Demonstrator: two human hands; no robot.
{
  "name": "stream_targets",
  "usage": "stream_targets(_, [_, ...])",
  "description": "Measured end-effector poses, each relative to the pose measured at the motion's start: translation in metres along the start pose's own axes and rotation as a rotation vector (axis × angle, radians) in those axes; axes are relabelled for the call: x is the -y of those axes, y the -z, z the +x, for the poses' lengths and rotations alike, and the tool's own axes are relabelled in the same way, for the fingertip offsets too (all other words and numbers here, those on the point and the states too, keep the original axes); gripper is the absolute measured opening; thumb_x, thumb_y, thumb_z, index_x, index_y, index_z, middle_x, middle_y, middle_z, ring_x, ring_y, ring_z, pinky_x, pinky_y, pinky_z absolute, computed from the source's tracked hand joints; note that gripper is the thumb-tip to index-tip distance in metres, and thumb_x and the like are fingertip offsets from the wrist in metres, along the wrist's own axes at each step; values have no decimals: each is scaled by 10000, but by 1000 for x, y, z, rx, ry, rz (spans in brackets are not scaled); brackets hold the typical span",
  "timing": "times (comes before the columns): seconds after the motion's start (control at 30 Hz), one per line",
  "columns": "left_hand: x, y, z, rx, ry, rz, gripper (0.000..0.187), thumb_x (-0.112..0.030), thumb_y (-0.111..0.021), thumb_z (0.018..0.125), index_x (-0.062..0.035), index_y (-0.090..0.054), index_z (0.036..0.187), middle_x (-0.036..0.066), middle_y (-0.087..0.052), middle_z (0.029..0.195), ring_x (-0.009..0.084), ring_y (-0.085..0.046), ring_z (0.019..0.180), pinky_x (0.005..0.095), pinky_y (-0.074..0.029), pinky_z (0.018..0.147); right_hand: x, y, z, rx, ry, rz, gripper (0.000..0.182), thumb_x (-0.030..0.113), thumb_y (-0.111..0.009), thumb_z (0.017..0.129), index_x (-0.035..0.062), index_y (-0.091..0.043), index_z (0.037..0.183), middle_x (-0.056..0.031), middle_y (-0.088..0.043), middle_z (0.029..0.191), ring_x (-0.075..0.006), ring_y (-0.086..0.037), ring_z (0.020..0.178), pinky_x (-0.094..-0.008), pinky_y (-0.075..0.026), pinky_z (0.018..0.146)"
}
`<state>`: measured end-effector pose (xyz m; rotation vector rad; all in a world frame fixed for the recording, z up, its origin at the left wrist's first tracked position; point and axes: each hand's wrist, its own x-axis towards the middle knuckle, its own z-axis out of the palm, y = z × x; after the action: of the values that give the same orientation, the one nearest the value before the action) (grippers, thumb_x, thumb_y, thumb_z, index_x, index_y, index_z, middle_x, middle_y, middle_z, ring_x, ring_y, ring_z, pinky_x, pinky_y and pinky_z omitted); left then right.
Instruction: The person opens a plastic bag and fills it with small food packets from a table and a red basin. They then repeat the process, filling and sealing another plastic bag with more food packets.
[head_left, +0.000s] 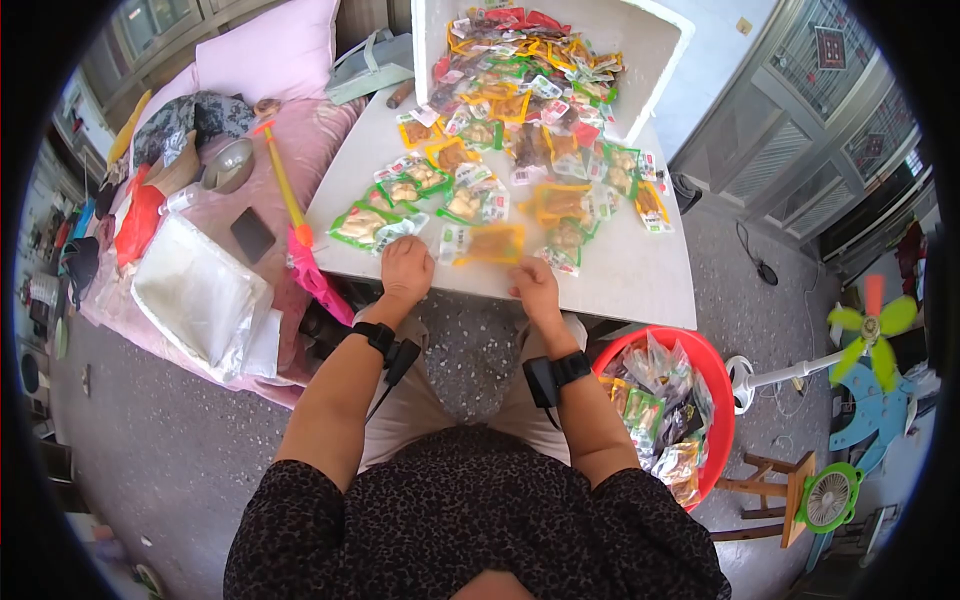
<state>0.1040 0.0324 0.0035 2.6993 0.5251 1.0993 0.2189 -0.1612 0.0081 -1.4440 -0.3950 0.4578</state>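
Several small snack packets (520, 150) with green, orange and red edges lie spread over a white table (640, 275). My left hand (406, 268) rests on the near table edge, fingers curled on a green-edged packet (390, 232). My right hand (535, 282) sits at the table edge just below an orange-edged packet (485, 243), touching its lower right corner. Both wrists wear black bands.
A white foam box (655, 45) tipped at the table's far end spills more packets. A red basin (712, 385) with packets stands at my right knee. A pink-covered bed (290, 150) with a silver bag (195, 290), bowl and toys lies to the left. Fans stand right.
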Motion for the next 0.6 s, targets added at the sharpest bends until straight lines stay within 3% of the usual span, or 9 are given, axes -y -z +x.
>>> stream_targets(0.6, [5, -4, -1, 24, 2, -5, 120, -112, -506, 638, -38, -524, 731, 129, -532, 866, 297, -478, 872, 398, -353, 775, -2, -2, -1, -49, 27, 71, 168, 54, -491, 769, 18, -493, 933, -33, -512, 772, -93, -504, 659, -233, -478, 540])
